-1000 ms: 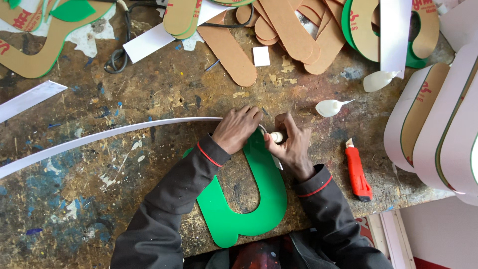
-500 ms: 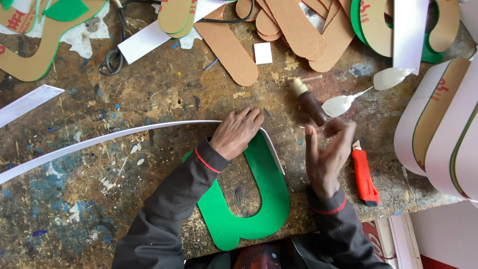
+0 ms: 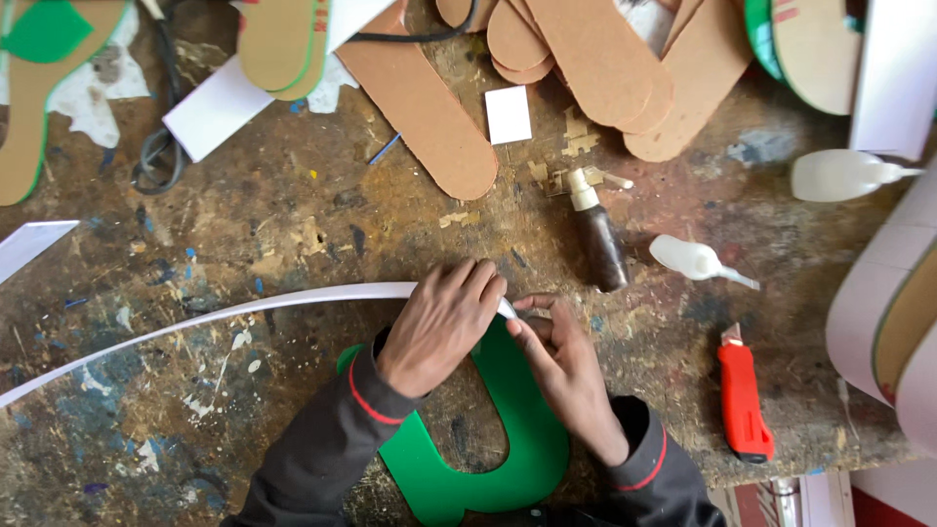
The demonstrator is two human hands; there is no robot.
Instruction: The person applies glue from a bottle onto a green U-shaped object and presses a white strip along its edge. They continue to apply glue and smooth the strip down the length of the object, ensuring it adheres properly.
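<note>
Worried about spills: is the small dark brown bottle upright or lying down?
Lying down: the small dark brown bottle rests on its side on the worn wooden bench, nozzle pointing away.

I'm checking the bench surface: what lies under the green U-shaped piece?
The green U-shaped piece lies flat on the paint-stained workbench, whose wood shows through its opening. The left hand and right hand cover its upper ends.
</note>
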